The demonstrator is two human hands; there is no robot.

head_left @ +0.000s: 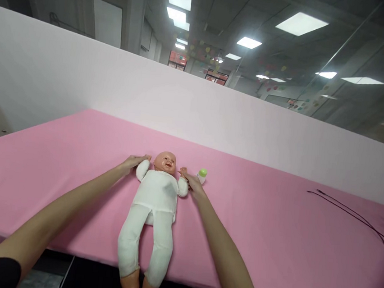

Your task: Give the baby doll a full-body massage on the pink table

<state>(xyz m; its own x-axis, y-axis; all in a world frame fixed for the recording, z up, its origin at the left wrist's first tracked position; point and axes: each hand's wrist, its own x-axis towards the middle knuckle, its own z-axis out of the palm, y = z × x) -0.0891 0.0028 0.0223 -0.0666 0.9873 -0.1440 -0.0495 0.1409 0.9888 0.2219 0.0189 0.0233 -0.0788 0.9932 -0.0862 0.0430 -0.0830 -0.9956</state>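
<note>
A baby doll (156,192) with a bald plastic head and a white cloth body lies face up on a pink-covered table (254,231). Its lower legs reach past the table's near edge. Both doll arms are bent up beside its head. My left hand (133,162) is closed on the doll's hand at the left of the picture. On the other side, my right hand (193,183) grips the doll's other arm near the wrist, its fingers partly hidden. Just behind my right hand is a small bottle (202,175) with a green cap.
Two thin black cables (351,211) lie across the table at the right. A low white partition (189,103) runs along the table's back edge, with glass above it. Below the near edge, dark things show around the doll's feet.
</note>
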